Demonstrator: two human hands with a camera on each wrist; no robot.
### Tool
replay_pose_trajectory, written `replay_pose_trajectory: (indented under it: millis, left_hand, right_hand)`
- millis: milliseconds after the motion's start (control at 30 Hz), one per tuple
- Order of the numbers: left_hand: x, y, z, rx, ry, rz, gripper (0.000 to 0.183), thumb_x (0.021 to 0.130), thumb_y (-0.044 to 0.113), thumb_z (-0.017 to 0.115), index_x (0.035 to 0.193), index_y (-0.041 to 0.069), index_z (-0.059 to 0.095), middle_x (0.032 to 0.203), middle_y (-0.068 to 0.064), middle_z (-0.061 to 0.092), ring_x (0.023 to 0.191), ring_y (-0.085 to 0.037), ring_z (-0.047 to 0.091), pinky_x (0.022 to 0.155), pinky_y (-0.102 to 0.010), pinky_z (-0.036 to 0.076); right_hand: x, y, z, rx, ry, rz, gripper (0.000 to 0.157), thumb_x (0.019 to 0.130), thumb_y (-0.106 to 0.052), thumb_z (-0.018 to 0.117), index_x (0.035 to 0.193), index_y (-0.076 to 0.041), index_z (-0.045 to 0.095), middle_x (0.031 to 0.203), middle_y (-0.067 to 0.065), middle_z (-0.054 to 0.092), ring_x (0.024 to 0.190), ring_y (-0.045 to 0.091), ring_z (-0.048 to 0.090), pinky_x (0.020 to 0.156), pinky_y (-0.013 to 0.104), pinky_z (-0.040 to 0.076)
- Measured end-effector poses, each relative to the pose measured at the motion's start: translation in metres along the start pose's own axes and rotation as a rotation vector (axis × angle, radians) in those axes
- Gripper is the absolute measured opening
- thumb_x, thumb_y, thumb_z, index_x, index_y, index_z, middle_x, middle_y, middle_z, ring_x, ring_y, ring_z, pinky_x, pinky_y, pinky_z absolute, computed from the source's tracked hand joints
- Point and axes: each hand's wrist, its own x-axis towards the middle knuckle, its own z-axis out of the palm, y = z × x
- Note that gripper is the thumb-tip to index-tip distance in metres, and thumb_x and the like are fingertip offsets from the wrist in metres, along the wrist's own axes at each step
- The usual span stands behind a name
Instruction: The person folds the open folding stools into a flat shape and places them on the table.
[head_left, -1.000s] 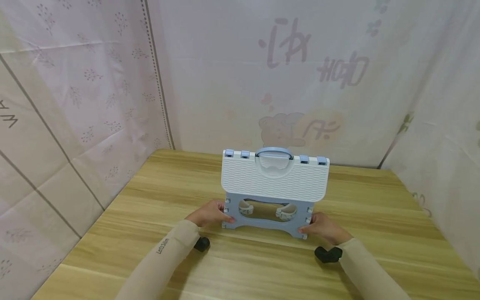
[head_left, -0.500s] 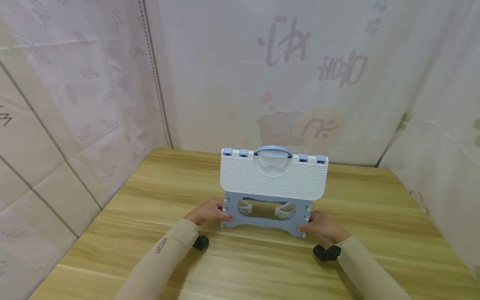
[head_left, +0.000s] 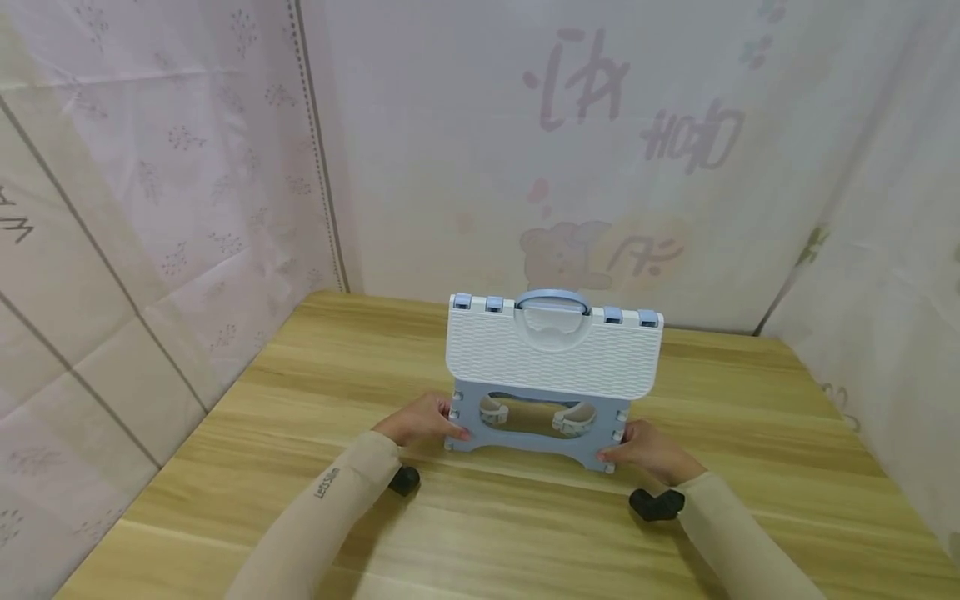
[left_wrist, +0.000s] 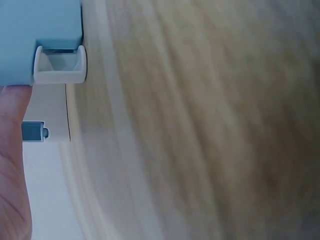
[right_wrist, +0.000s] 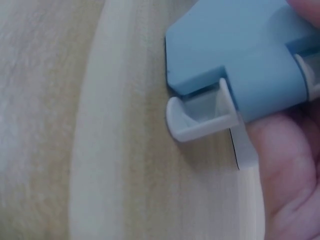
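Blue-white stool — in both hands

Head view: from above, near side of the folding step stool, facing forward and down; far enough back to take in the whole stool, the wooden tabletop around it, the printed cloth behind. Left wrist view: very close, at stool's left end. Right wrist view: very close, right end. Each shares its stool end and some tabletop with head view.
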Motion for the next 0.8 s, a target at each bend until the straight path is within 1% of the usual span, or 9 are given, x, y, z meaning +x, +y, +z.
replay_pose_trajectory:
  millis: [100,167,200,300,533,633,733,800]
  left_hand:
    - [0.0006,-0.0021,-0.0007,-0.019,-0.016,0.0,0.021,0.079,0.0,0.076,0.096,-0.01,0.069,0.088,-0.01,0.074,0.077,-0.008,0.062,0.072,-0.024,0.049]
    - [0.0006,-0.0034,-0.0011,-0.026,-0.023,0.006,0.022,0.079,0.0,0.076,0.097,-0.011,0.069,0.089,-0.009,0.074,0.077,-0.008,0.062,0.072,-0.024,0.049]
    - [0.0007,-0.0036,-0.0009,-0.026,-0.022,0.009,0.022,0.079,-0.001,0.076,0.097,-0.011,0.069,0.089,-0.011,0.074,0.077,-0.008,0.062,0.072,-0.024,0.049]
    - [0.0009,-0.0035,-0.001,-0.022,-0.023,0.012,0.022,0.079,-0.001,0.076,0.098,-0.011,0.069,0.093,-0.013,0.074,0.078,-0.009,0.064,0.073,-0.024,0.05]
    - [0.0028,-0.0021,0.0004,0.003,0.003,0.0,0.019,0.078,0.0,0.077,0.092,-0.01,0.069,0.082,-0.004,0.073,0.072,-0.007,0.059,0.067,-0.022,0.047]
    - [0.0033,-0.002,-0.0012,-0.014,-0.01,0.012,0.021,0.078,-0.001,0.076,0.096,-0.011,0.069,0.086,-0.008,0.074,0.074,-0.008,0.061,0.069,-0.023,0.049]
    - [0.0038,-0.0031,-0.0017,-0.032,-0.029,0.021,0.025,0.079,-0.001,0.076,0.1,-0.012,0.069,0.092,-0.012,0.074,0.079,-0.009,0.065,0.073,-0.024,0.051]
    - [0.0037,-0.0036,-0.0019,-0.024,-0.026,0.017,0.024,0.079,-0.001,0.076,0.1,-0.012,0.069,0.093,-0.013,0.074,0.079,-0.009,0.065,0.072,-0.024,0.051]
  right_hand:
    - [0.0004,0.0016,0.0003,-0.008,0.0,0.007,0.055,0.083,-0.006,0.074,0.12,0.025,0.049,0.117,0.036,0.06,0.104,0.025,0.063,0.081,0.024,0.049]
    - [0.0007,0.0022,0.0002,-0.014,-0.003,0.006,0.054,0.083,-0.006,0.074,0.12,0.025,0.049,0.116,0.036,0.06,0.103,0.024,0.063,0.081,0.024,0.049]
    - [0.0008,0.0021,0.0002,-0.018,-0.003,0.008,0.054,0.083,-0.006,0.074,0.12,0.025,0.05,0.116,0.035,0.061,0.103,0.023,0.063,0.081,0.025,0.05]
    - [0.0004,0.0015,0.0001,-0.036,-0.003,0.002,0.053,0.084,-0.007,0.073,0.12,0.025,0.05,0.116,0.035,0.061,0.104,0.027,0.063,0.081,0.026,0.05]
    - [-0.0007,0.0015,-0.0017,-0.036,-0.004,0.025,0.052,0.085,-0.007,0.073,0.12,0.025,0.05,0.117,0.034,0.061,0.107,0.035,0.062,0.082,0.027,0.051]
    - [0.0005,0.0023,-0.0017,-0.035,0.0,0.015,0.054,0.084,-0.007,0.073,0.12,0.025,0.049,0.117,0.035,0.061,0.107,0.035,0.061,0.081,0.026,0.05]
    - [0.0012,0.003,-0.0017,-0.031,0.0,0.01,0.054,0.084,-0.007,0.074,0.12,0.025,0.05,0.116,0.035,0.06,0.106,0.032,0.062,0.081,0.025,0.05]
    - [0.0021,0.0031,-0.0017,-0.03,-0.005,0.005,0.054,0.084,-0.007,0.074,0.12,0.025,0.05,0.116,0.035,0.061,0.105,0.029,0.062,0.081,0.024,0.05]
